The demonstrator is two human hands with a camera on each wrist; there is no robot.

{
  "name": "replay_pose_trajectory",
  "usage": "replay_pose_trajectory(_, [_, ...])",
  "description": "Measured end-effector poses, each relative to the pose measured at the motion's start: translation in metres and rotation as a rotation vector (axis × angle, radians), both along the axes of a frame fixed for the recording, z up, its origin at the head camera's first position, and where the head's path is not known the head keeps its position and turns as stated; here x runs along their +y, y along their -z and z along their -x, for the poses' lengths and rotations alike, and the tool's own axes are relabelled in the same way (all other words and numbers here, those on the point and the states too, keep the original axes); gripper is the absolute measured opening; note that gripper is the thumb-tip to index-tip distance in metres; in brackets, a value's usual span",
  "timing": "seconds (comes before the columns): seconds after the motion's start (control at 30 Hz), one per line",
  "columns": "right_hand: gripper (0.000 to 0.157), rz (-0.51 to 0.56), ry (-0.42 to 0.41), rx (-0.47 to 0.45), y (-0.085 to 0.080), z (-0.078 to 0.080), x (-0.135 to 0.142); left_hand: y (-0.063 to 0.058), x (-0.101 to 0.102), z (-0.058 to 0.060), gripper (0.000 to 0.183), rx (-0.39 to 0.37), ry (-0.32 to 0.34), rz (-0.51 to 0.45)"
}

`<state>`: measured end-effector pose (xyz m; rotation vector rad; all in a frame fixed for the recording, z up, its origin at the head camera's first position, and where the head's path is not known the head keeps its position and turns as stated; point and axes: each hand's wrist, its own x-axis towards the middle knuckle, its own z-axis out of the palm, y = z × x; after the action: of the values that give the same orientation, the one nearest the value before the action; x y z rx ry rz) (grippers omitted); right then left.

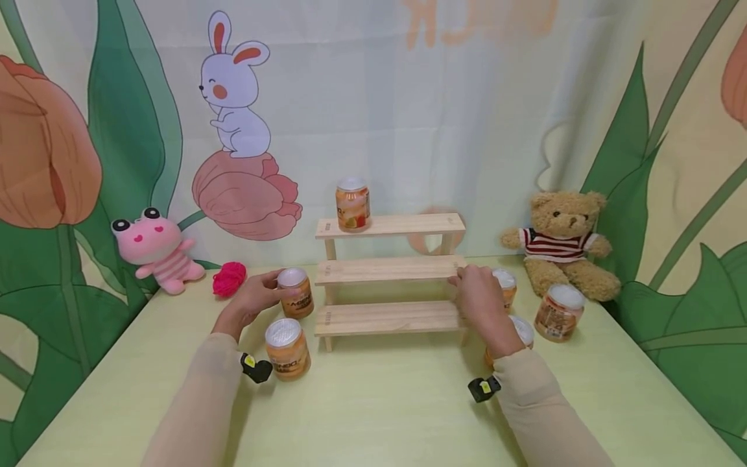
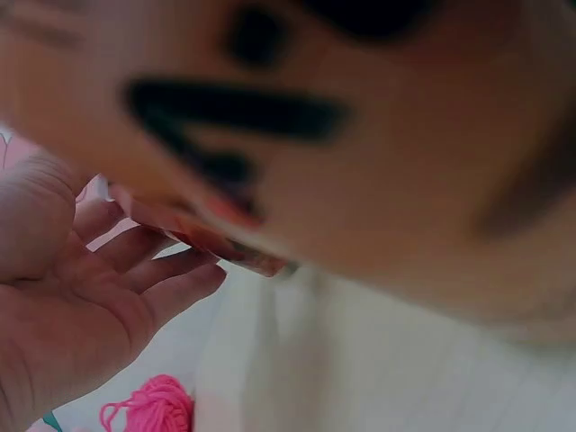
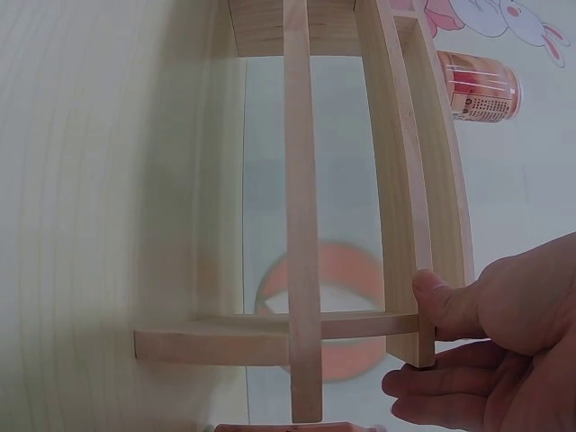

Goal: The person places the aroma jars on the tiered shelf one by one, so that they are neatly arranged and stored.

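Note:
My left hand is at an orange-labelled jar with a white lid, left of the stepped wooden stand. Thumb and fingers reach round that jar; in the left wrist view a nearer, blurred jar covers most of it. At the stand's right side, my right hand grips the end of the middle shelf. The right wrist view shows the thumb on the shelf's edge and the other fingers past its end. One similar jar stands on the left of the top shelf.
Another jar stands in front of the left hand. Beside the right arm are two partly hidden jars, and one more jar farther right. A pink frog toy, pink yarn and teddy bear sit at the back.

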<state>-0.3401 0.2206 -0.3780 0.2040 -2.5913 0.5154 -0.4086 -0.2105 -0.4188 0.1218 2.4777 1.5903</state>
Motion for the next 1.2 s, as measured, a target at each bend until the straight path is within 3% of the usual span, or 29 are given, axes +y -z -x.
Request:
replay_pose_trajectory(0.3, [0.019,-0.008,0.015,-0.009,0.0,0.001,0.0,0.007,0.002,0.001,0.093,-0.022,-0.038,-0.048])
replay_pose_trajectory(0.67, [0.02,-0.008,0.007,-0.005,0.001,0.001,0.0,0.016,0.002,0.005,0.092,-0.039,-0.015,-0.169])
replay_pose_trajectory(0.9, [0.019,-0.026,0.013,0.005,0.0,0.002,-0.001,0.016,0.004,0.005,0.088,-0.043,-0.057,-0.207])
replay_pose_trajectory(1.2, [0.019,-0.015,0.014,-0.006,-0.001,0.001,-0.001,0.012,0.001,0.005,0.085,-0.027,-0.107,-0.158])
